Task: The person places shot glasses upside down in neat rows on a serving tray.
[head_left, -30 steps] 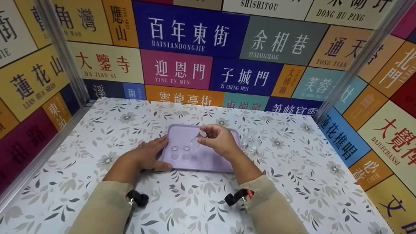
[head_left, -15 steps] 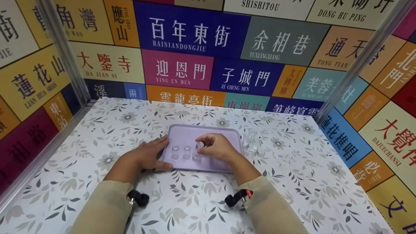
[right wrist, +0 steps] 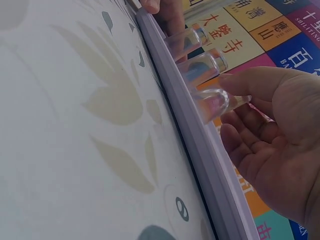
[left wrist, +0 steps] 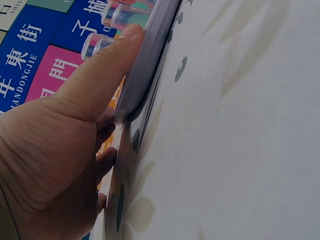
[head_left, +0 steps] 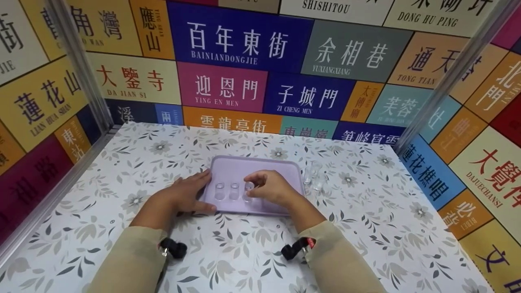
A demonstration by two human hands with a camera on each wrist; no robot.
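Lilac tray (head_left: 256, 163) gains its row's third cup (right wrist: 212, 104), right hand (head_left: 273, 188) loosened around it, grip released, left hand (head_left: 182, 195) spread alongside.

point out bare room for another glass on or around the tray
Free: the lavender tray behind the three standing glasses, up to its far rim; the table in front of it, between the sleeves. Crowded: the glass row, between left hand and right hand; and just right of the tray, where more glasses sit.
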